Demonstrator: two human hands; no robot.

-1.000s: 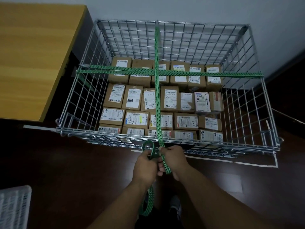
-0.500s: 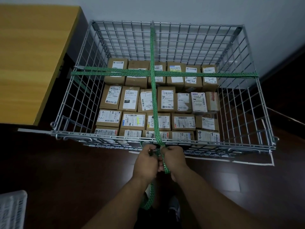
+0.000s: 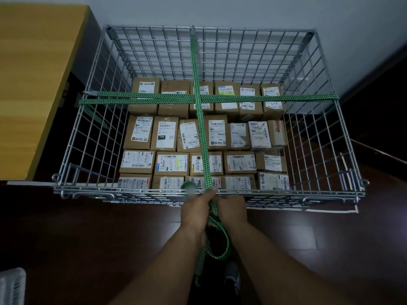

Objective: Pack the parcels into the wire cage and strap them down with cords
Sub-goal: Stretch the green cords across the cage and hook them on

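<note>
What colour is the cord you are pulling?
The cord is green with a dotted pattern, clearest in the head view.

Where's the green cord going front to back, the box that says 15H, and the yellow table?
green cord (image 3: 201, 133), head view, the middle of its taut stretch across the cage.
15H box (image 3: 166, 134), head view, the white label on its top.
yellow table (image 3: 33, 84), head view, the bare wooden top.

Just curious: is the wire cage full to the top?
No. The parcels lie low in the cage; its bare mesh sides rise well above them.
</note>
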